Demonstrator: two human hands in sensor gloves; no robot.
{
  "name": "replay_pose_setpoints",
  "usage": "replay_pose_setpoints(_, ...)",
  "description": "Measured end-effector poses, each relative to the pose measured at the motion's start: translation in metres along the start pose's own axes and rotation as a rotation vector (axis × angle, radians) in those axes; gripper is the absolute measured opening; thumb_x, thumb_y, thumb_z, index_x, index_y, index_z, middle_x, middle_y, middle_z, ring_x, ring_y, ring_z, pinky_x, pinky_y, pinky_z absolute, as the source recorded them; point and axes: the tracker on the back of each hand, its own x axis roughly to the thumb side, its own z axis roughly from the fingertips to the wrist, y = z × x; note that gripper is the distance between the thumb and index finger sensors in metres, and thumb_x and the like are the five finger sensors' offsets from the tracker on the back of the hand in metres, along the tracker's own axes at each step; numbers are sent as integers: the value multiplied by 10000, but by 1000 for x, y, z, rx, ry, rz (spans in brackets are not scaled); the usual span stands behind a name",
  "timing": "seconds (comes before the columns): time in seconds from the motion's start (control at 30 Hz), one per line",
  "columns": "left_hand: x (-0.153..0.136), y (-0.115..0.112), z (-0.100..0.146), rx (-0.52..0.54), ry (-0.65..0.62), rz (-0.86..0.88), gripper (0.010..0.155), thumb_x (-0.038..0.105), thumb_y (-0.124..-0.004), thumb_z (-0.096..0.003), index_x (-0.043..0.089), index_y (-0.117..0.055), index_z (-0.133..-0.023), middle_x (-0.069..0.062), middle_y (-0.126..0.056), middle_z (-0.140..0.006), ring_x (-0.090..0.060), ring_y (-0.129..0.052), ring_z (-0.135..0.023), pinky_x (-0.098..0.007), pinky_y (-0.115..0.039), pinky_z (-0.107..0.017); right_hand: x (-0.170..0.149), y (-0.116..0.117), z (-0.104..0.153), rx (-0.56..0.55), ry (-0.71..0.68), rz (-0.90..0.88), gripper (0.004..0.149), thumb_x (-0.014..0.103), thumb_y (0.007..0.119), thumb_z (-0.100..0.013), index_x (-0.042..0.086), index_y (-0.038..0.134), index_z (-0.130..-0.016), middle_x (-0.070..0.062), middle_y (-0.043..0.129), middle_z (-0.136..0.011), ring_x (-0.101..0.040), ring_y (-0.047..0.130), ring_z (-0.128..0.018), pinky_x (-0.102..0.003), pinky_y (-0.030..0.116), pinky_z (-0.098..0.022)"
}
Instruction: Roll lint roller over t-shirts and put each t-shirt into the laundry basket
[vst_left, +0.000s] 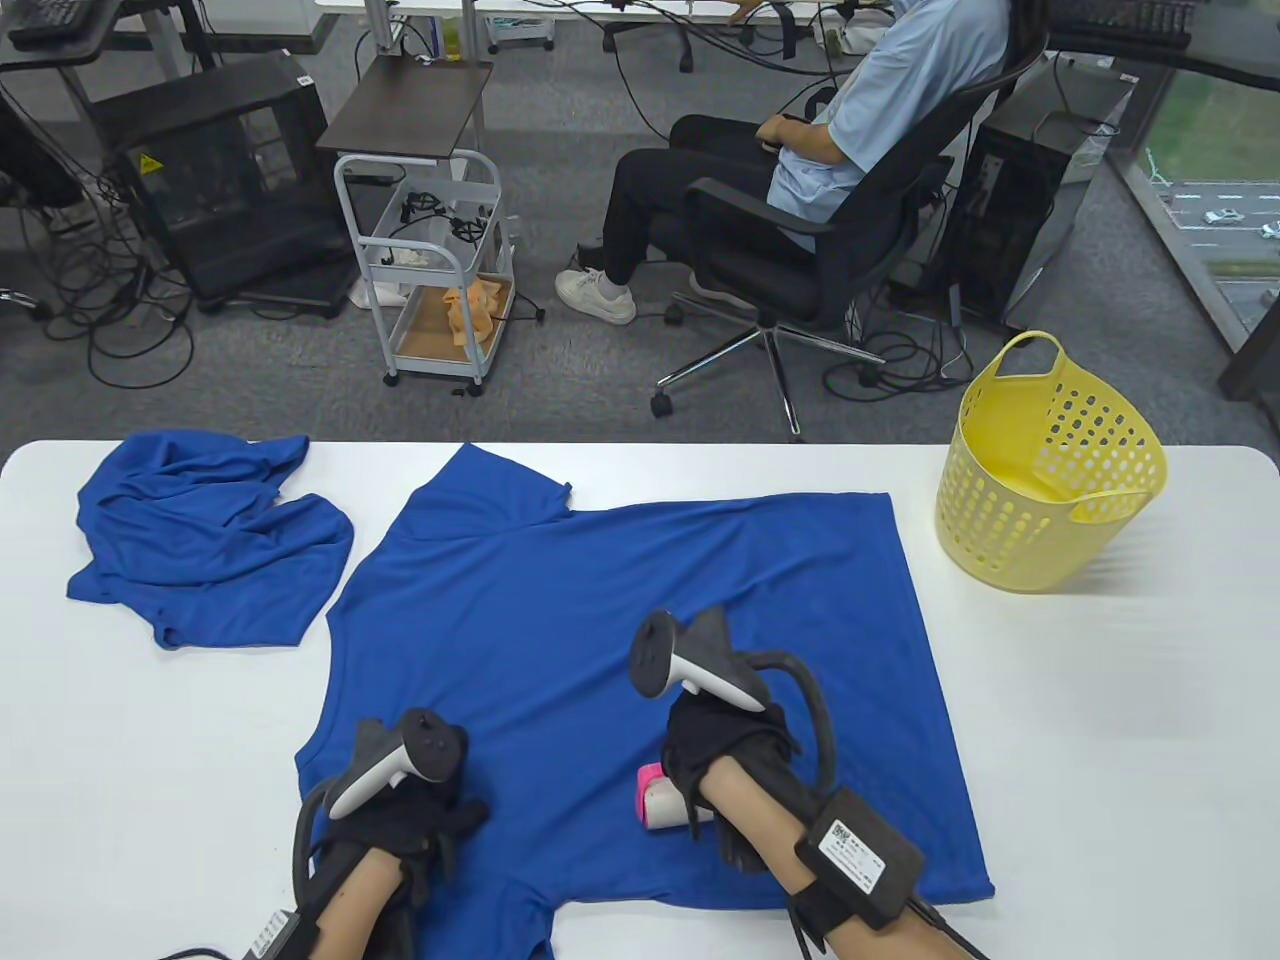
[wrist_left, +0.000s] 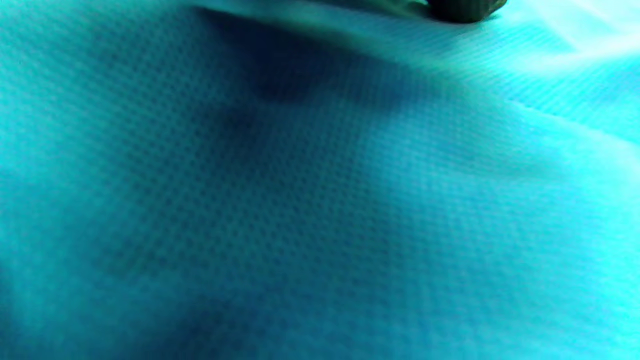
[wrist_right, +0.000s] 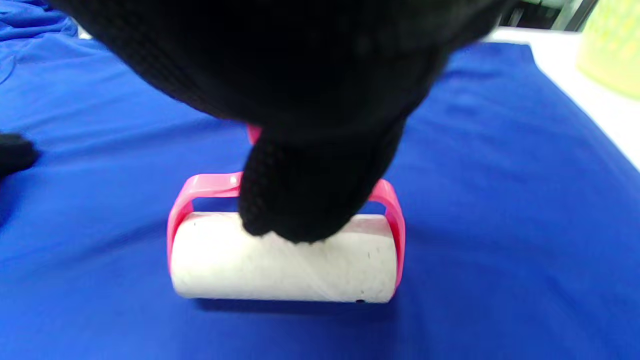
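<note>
While left hand (vst_left: 415, 810) presses flat on t-shirt (vst_left: 600, 600), right hand (vst_left: 725, 750) grips lint roller (wrist_right: 285, 255).

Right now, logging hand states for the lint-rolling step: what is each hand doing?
Left hand: open, resting flat on the spread t-shirt.
Right hand: grips the lint roller by its pink handle.

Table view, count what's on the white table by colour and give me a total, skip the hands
Blue: 2, the spread t-shirt and the crumpled t-shirt
Yellow: 1, the laundry basket
Pink and white: 1, the lint roller
Total: 4
</note>
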Motion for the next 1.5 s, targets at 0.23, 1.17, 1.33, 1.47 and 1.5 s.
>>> replay_pose_setpoints(0.23, -1, 0, 0, -1, 1, -1, 793, 620, -491, -526, 409, 83, -1031, 2, 201, -1073, -483, 177, -989, -763, -109, -659, -1, -21, -92, -185, 158, -142, 472, 339, 687, -579, 131, 657, -1002, -226, 889, -877, -130, 1074, -366, -75, 934, -90)
replay_pose_setpoints(1.17, -20, 29, 20, 39, -112, 180, 824, 638, -564, -514, 385, -11, -1071, 22, -98, -1203, -439, -77, -1127, -690, -263, -759, -52, -41, -57, -580, -159, -478, 696, 249, 689, -549, 112, 235, -1059, -200, 564, -1053, -241, 877, -726, -296, 879, -462)
replay_pose_setpoints(1.33, -11, 56, 66, 241, -315, 376, 804, 610, -604, -516, 338, -129, -1105, 25, -195, -1207, -359, -111, -1136, -598, -249, -782, -48, -18, 14, -729, -355, -514, 673, 236, 718, -539, 110, 316, -1064, -197, 591, -1057, -263, 870, -762, -327, 875, -500)
replay_pose_setpoints(1.47, 37, 64, 115, 583, -714, 552, 707, 572, -658, -502, 272, -438, -1104, 5, -584, -1152, -307, -517, -1129, -492, -451, -796, -25, 7, 48, -831, -486, -503, 669, 242, 742, -525, 105, 357, -1054, -206, 622, -1043, -269, 880, -798, -323, 896, -538)
replay_pose_setpoints(1.5, 51, 61, 125, 588, -732, 589, 689, 549, -681, -498, 254, -492, -1092, -9, -629, -1134, -318, -552, -1117, -498, -465, -792, -19, 11, 54, -862, -509, -483, 668, 245, 746, -521, 104, 366, -1052, -205, 629, -1039, -266, 884, -802, -320, 900, -541)
